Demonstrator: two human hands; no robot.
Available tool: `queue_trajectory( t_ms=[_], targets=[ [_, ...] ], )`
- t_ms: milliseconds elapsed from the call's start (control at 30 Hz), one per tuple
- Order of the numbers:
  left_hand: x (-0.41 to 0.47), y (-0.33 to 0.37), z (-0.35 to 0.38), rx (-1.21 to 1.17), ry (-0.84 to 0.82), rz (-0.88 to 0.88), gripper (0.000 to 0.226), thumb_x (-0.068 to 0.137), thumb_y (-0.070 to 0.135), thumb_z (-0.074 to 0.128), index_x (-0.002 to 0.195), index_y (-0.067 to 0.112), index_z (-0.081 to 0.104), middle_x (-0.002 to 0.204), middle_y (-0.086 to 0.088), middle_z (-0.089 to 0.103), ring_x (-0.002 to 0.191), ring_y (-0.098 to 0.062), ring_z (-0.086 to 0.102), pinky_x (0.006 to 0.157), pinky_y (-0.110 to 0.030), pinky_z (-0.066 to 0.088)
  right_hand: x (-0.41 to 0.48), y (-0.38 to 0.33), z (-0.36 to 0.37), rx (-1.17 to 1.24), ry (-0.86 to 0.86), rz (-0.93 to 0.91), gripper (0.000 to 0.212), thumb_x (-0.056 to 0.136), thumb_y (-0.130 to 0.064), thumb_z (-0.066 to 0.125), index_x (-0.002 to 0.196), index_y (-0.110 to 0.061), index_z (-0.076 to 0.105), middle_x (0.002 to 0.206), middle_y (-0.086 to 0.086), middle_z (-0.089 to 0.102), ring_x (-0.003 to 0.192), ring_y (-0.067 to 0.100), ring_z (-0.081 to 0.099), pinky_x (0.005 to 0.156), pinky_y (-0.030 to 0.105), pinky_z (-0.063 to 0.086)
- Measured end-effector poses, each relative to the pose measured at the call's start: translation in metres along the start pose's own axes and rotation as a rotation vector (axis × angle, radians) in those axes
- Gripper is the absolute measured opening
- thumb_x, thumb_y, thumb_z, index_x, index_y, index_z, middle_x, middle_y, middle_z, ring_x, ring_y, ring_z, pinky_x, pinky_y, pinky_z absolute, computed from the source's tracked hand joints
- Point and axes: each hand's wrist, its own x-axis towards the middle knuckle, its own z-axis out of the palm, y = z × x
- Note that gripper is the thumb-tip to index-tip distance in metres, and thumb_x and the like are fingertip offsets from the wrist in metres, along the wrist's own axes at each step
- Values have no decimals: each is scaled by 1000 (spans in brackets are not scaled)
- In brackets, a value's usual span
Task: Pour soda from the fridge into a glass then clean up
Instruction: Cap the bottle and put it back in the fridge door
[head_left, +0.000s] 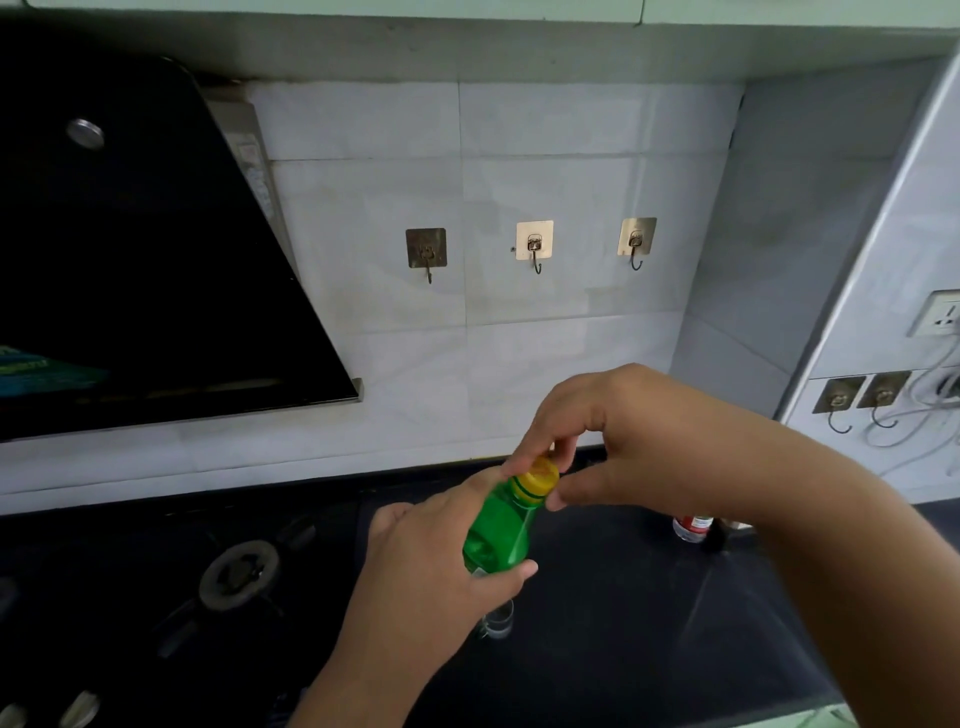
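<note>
A green soda bottle (500, 530) with a yellow cap (540, 479) is held tilted above the dark counter. My left hand (436, 566) grips the bottle's body from the left. My right hand (608, 441) has its thumb and fingers curled round the cap. A clear glass (497, 621) stands on the counter just below the bottle, partly hidden by my left hand.
A black gas stove (234, 571) with a burner sits at the left, under a black range hood (130, 260). A small bottle with a red label (692, 527) stands at the back right of the dark counter (623, 623). Hooks hang on the tiled wall.
</note>
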Motion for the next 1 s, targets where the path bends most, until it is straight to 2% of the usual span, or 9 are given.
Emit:
queue_trajectory(
  t_ms=[133,200,300,367,467,633,833,933,1000],
  targets=[
    [-3,0,-2,0,-27,-12,70,77,69,66,135,59,29,87,41,42,97,44,-2,96,-23,26,3,-11,7,-55,75,130,35,78,-64,72,87,-31,68,78,-9,66,73,8,61,62,24,49],
    [-3,1,-2,-6,-23,-14,70,76,70,66,135,58,31,86,39,44,97,42,7,97,-23,27,5,-13,18,-238,143,150,52,85,-73,54,72,-23,55,64,-3,58,61,15,54,56,22,34],
    [-3,0,0,-6,-15,-6,72,73,72,65,132,62,24,87,40,48,93,31,33,103,-26,29,7,-16,36,-365,225,194,66,96,-71,25,62,-20,48,51,-1,48,50,16,46,73,23,32],
    [-4,-2,3,-14,-5,-7,74,73,71,67,134,61,26,87,42,46,99,34,27,102,-26,30,5,-16,41,-332,182,215,64,99,-68,13,61,-31,48,55,1,53,55,16,52,89,33,38],
    [-6,-5,3,-85,47,-36,77,71,68,72,132,61,27,87,40,49,101,36,26,100,-32,41,-2,-9,39,-154,116,281,64,89,-78,5,83,-36,53,72,-4,62,72,11,59,93,34,39],
    [-8,-3,3,-83,99,-24,75,68,69,71,130,60,29,78,39,49,83,22,47,88,-38,50,-10,7,30,-181,87,61,39,96,-72,34,119,-43,48,117,-26,54,108,-5,50,111,36,34],
    [-8,6,5,0,166,0,76,68,70,67,133,53,31,79,41,44,79,16,46,84,-30,39,-6,0,39,-253,217,90,40,96,-67,30,74,-37,44,121,-19,51,111,6,47,106,37,35],
    [-6,4,7,50,127,6,76,69,71,66,134,57,29,81,36,49,79,12,49,88,-30,38,-6,3,38,-347,140,176,67,92,-76,12,82,-33,62,111,-21,53,109,5,48,118,46,23],
    [-5,2,8,50,116,-5,71,70,73,64,131,58,31,81,39,48,83,12,49,90,-29,34,-10,6,35,-326,151,166,65,90,-81,13,91,-34,58,116,-21,53,115,4,48,122,48,16]
  ],
)
